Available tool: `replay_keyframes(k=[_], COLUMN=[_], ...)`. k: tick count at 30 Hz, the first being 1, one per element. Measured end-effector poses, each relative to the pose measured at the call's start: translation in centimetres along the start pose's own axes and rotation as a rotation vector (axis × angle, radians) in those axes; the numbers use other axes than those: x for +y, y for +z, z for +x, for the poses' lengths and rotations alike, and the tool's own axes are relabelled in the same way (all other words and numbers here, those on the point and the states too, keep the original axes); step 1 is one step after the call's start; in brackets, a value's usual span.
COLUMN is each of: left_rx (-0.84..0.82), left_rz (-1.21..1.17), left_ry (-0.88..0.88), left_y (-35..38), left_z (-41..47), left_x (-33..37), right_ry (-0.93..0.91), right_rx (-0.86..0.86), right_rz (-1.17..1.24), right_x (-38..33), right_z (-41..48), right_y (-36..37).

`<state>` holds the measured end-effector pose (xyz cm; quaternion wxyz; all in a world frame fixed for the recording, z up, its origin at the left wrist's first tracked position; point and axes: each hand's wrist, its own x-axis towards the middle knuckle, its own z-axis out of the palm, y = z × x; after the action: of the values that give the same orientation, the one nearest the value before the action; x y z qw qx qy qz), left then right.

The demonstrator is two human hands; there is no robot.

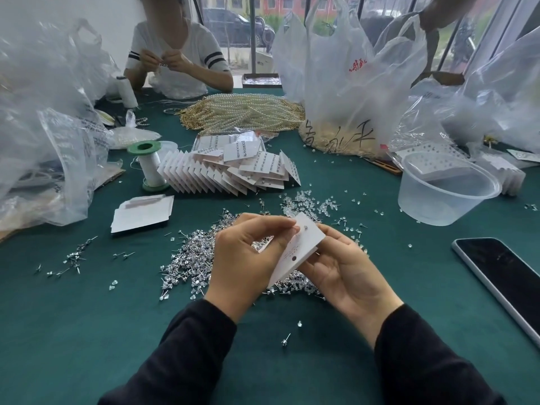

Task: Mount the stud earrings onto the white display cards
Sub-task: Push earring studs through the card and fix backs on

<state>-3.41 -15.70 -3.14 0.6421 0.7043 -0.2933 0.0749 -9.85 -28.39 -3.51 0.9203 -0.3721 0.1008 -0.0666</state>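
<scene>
Left hand (248, 252) pinches top of white display card (295, 252); right hand (339, 267) curls round its lower edge. Stud earring pile (190, 258) beneath; phone (502, 276) right.

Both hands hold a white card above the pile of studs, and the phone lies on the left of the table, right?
Not quite: the head view shows the phone on the right of the table. The white card is held above the pile of studs, as said.

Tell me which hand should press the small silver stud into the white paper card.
Probably the left hand: its fingertips pinch at the silver stud, while the right hand holds the white card.
</scene>
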Motion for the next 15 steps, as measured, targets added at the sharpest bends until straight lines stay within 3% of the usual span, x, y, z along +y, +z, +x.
replay_keyframes(k=[6, 15], left_rx=[-0.028, -0.016], left_rz=[-0.115, 0.03], left_ry=[-0.07, -0.006], left_y=[0.03, 0.2], left_z=[0.0, -0.27], left_x=[0.31, 0.07], right_ry=[0.027, 0.026], right_rx=[-0.006, -0.012], right_rz=[-0.011, 0.04], right_x=[0.05, 0.02], right_z=[-0.08, -0.1], right_y=[0.11, -0.03])
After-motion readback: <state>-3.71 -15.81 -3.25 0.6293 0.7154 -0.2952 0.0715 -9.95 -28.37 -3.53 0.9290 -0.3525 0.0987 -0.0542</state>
